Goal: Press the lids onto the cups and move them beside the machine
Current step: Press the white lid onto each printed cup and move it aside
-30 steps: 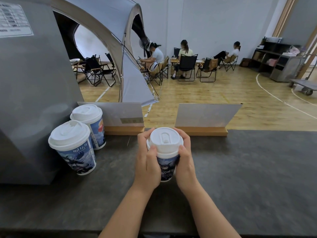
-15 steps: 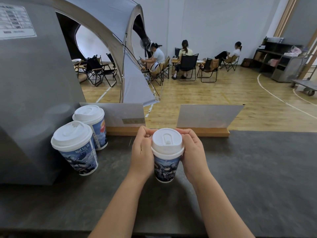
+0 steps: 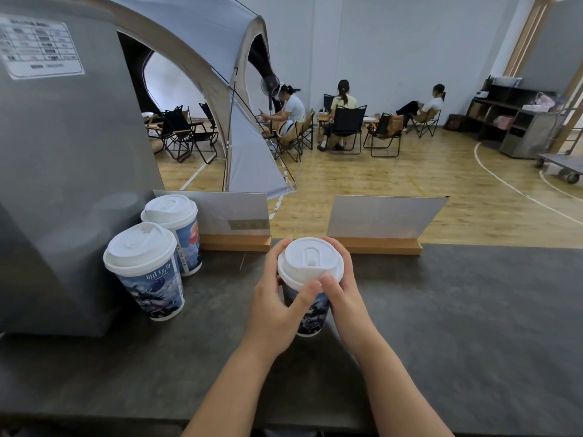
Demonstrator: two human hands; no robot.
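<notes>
While both hands, left (image 3: 273, 305) and right (image 3: 342, 290), clasp the lidded cup (image 3: 308, 285), 2 cups (image 3: 148, 269) beside machine (image 3: 63, 171), bare counter (image 3: 473, 310) rightward.

Cups (image 3: 159, 291): blue-and-white printed artwork, white lids (image 3: 310, 263). Machine (image 3: 63, 171) grey. Desk (image 3: 457, 326) dark mottled grey. Floor (image 3: 426, 181) honey wood.

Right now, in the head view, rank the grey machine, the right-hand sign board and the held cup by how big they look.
1. Grey machine, largest.
2. Right-hand sign board.
3. Held cup, smallest, though it is nearer the camera than the board.
</notes>
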